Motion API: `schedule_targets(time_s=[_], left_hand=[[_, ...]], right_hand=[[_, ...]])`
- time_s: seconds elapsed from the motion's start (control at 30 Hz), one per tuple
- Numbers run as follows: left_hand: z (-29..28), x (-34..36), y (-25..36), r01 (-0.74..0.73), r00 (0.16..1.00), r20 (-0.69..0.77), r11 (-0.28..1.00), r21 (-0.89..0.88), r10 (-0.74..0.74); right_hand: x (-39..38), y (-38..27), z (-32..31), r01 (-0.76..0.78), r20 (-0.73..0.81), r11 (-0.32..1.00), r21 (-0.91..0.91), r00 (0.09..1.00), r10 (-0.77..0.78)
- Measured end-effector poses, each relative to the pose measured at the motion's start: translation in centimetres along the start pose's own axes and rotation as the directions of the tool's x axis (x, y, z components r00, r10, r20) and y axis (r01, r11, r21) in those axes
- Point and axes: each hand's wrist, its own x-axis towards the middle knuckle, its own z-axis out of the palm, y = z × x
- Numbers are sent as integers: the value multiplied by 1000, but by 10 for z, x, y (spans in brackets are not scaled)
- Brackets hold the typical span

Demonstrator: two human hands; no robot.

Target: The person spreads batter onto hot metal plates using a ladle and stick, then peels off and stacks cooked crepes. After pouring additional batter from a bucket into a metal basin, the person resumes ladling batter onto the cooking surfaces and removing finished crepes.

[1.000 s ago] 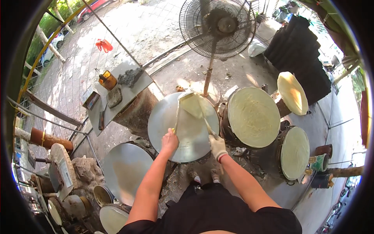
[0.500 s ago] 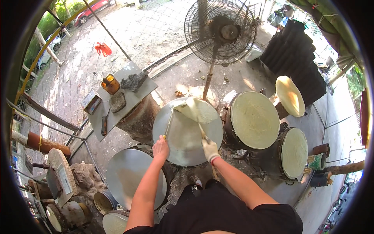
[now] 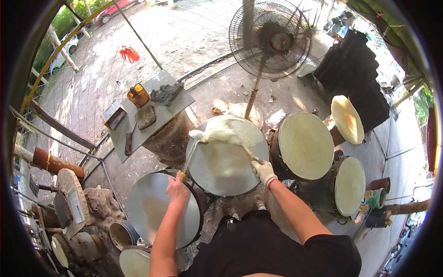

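Note:
In front of me, a pale wet batter or dough [image 3: 226, 130] covers the far part of a round metal griddle [image 3: 221, 173]. A lump of it hangs over the far-left rim. My bare left hand [image 3: 176, 190] is closed on a long thin spatula [image 3: 191, 153] with a yellowish handle, its far end at that lump. My right hand [image 3: 264, 171], in a pale glove with a red cuff, grips a wooden-handled tool [image 3: 249, 152]. Its tip meets the batter's right side; the shape of its head is hidden.
A bare griddle [image 3: 159, 212] stands at left, and batter-covered round plates [image 3: 306, 145] [image 3: 349, 186] at right. Behind is a pedestal fan [image 3: 271, 40]. A board [image 3: 177, 105] at far left carries a knife [image 3: 128, 144], an amber container [image 3: 138, 95] and a stone-like block [image 3: 146, 117].
My left hand and its spatula have moved left and nearer, drawing batter toward the far-left rim. My right hand has shifted right. The batter is spread wider along the far side.

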Motion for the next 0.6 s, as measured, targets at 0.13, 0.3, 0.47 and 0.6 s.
schedule_targets(time_s=[0.13, 0.3, 0.47, 0.6], left_hand=[[-6, -10, 8, -10, 1000, 13, 1000, -4, 10], [-19, -46, 0, 52, 998, 22, 998, -38, -51], [-7, -68, -9, -9, 998, -59, 975, -221, -4], [-2, -86, 0, -107, 981, -192, 905, -412, 29]], right_hand=[[35, 38, 30, 268, -102, 890, -369, 940, -325], [7, -27, 4, 83, 206, 954, -287, 978, -23], [53, 14, 8, 221, 21, 936, -274, 974, -224], [26, -45, 14, 72, 349, 881, -467, 931, 110]])
